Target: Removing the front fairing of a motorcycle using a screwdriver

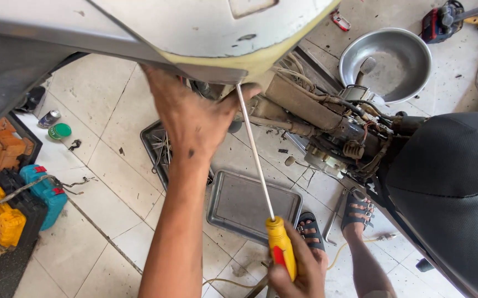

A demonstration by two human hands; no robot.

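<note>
The right hand (299,270) is wrapped tight round the yellow handle of a long screwdriver (266,209), fingers fully closed on it, low down near the person's sandalled feet. The shaft runs up and leftward from there so its tip meets the underside of the pale panel (206,27), right where the panel's yellowed edge overhangs the scooter's exposed engine (332,132). Holding it so far back lets the tip get into that narrow spot while the hand stays clear of the wiring

The left hand (195,121) is pressed flat and spread against the panel's lower edge, thumb just beside the shaft near the tip. It seems to brace the panel and guide the tip, though the contact point itself is hidden, so I can't tell what the tip sits in

Below the panel, on the tiled floor (95,99), lies a flat metal tray (239,204), handy for loose parts. Right of the panel sits a steel bowl (393,66); the black seat (454,182) fills the space below the bowl
</note>
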